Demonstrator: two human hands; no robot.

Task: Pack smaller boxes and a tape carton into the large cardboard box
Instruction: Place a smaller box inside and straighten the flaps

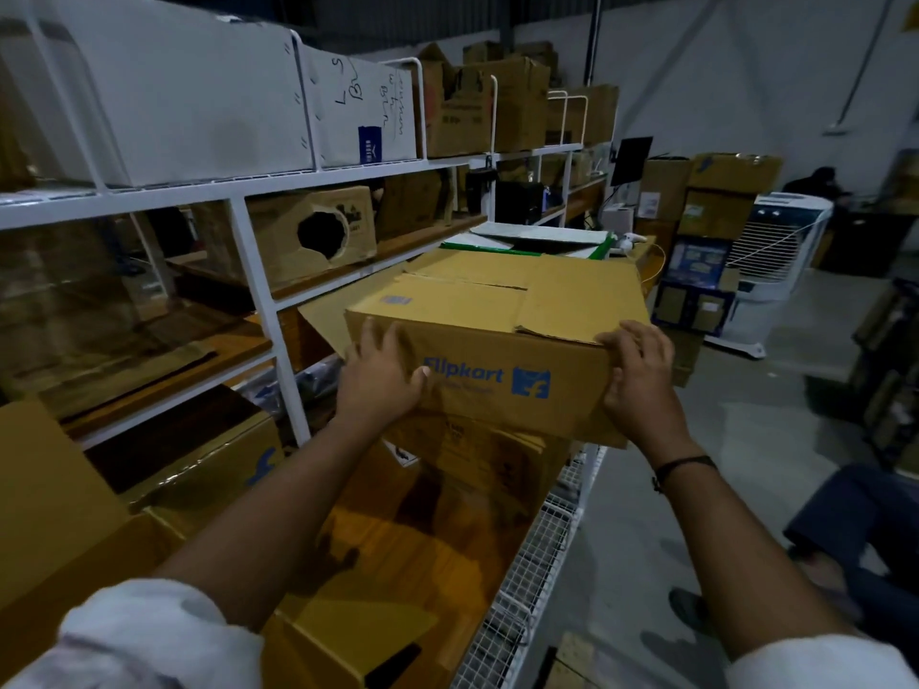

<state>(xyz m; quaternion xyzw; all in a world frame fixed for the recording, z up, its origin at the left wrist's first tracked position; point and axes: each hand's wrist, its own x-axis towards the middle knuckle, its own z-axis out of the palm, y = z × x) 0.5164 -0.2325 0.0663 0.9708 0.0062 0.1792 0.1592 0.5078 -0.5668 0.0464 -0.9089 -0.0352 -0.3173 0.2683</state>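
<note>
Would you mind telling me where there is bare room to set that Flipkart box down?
Bare concrete floor lies right of the wire shelf edge, short of the air cooler. The shelves are crowded with cartons, and boxes sit under the Flipkart box, held by the left hand and right hand.

Flipkart box (497,335) hides the cartons under it (477,469) — their print unreadable; handwriting on the white shelf box (360,111) blurred — seated person (865,534) cut off at right
</note>
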